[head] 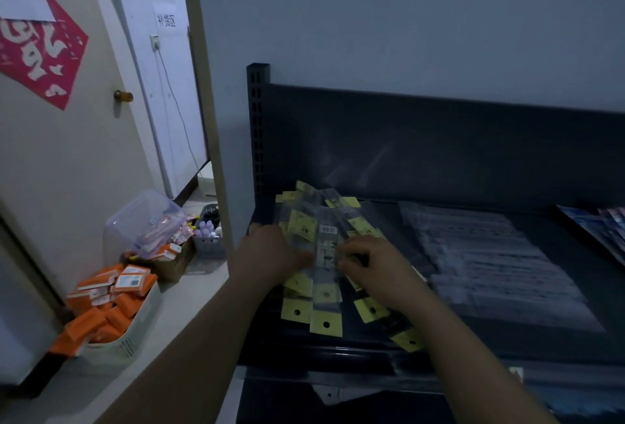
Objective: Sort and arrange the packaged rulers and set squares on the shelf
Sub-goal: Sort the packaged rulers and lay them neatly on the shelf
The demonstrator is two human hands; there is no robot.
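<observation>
The ruler packs [324,254], clear sleeves with yellow punched headers, lie fanned on the left part of the dark shelf [439,160]. Most of the headers point to 6 o'clock and a few to 12. The left grip [270,251] comes onto the fan from 9 o'clock, its fingers curled over the edge of the packs and holding them. The right grip [375,264] sits at 3 o'clock of the middle pack with its fingers bent down, pinching the sleeves there; blur hides how many it has. At 3 o'clock of the fan, just beside it, a flat layer of clear packs [490,254] covers the shelf. Well off at 9 o'clock, a white basket [135,332] of orange boxes [108,315] stands on a pale ledge.
</observation>
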